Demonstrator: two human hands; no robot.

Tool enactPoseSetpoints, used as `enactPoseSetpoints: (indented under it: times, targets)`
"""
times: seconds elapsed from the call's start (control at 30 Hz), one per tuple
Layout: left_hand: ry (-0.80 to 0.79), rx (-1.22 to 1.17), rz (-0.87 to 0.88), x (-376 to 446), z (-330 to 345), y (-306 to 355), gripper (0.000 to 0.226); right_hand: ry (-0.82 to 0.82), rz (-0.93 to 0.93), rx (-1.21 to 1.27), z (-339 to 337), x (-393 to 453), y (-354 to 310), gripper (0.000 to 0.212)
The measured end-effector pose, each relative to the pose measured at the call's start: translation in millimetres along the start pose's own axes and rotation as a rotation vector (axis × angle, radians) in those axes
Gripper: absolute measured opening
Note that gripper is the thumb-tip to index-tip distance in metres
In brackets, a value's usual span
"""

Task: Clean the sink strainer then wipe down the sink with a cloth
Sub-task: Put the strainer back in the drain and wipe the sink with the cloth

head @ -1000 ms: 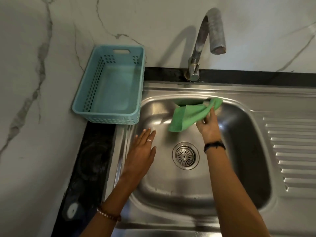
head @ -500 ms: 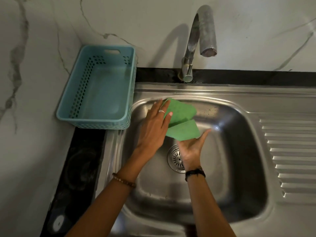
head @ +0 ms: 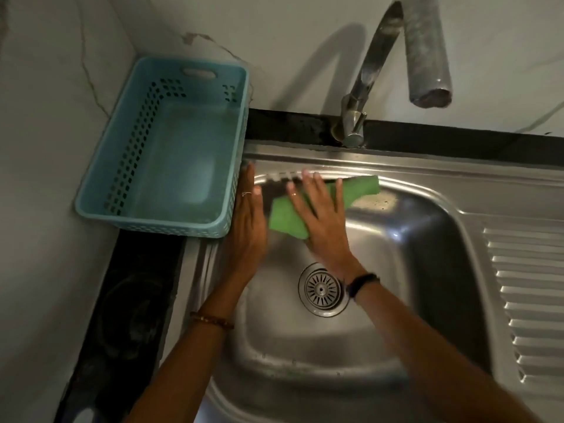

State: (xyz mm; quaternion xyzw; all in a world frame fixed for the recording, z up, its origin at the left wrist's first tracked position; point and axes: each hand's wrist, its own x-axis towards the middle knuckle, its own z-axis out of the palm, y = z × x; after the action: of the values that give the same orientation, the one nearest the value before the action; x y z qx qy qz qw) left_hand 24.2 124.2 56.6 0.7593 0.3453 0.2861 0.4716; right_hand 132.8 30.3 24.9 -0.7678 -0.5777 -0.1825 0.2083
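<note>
A green cloth (head: 358, 190) lies against the far left wall of the steel sink (head: 427, 264). My right hand (head: 320, 221) presses flat on the cloth with fingers spread, covering its middle. My left hand (head: 248, 227) rests flat and empty on the sink's left rim beside the cloth, fingers straight and pointing away from me. The round metal strainer (head: 323, 290) sits in the drain at the basin's bottom, just below my right wrist and not touched by either hand.
A light blue perforated plastic basket (head: 171, 148) stands on the counter left of the sink, touching the wall. The curved faucet (head: 366, 80) rises behind the basin. A ribbed drainboard (head: 531, 285) lies to the right. Black counter (head: 122, 315) runs along the left.
My right hand turned palm-down and pushed the cloth up against the far left sink wall. My left hand let go of the cloth and moved left onto the rim.
</note>
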Motion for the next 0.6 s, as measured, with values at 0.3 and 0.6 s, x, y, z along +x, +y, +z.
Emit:
enactPoseSetpoints:
  times: [0.3, 0.6]
  targets:
    - [-0.073, 0.244, 0.046, -6.3, 0.8, -5.8, 0.049, -0.507, -0.903, -1.067, 21.5, 0.3, 104.2, 0.073]
    - [-0.317, 0.801, 0.187, -0.6, 9.6, -17.2, 0.065, -1.042, -0.522, -1.014, -77.7, -62.6, 154.6, 0.059]
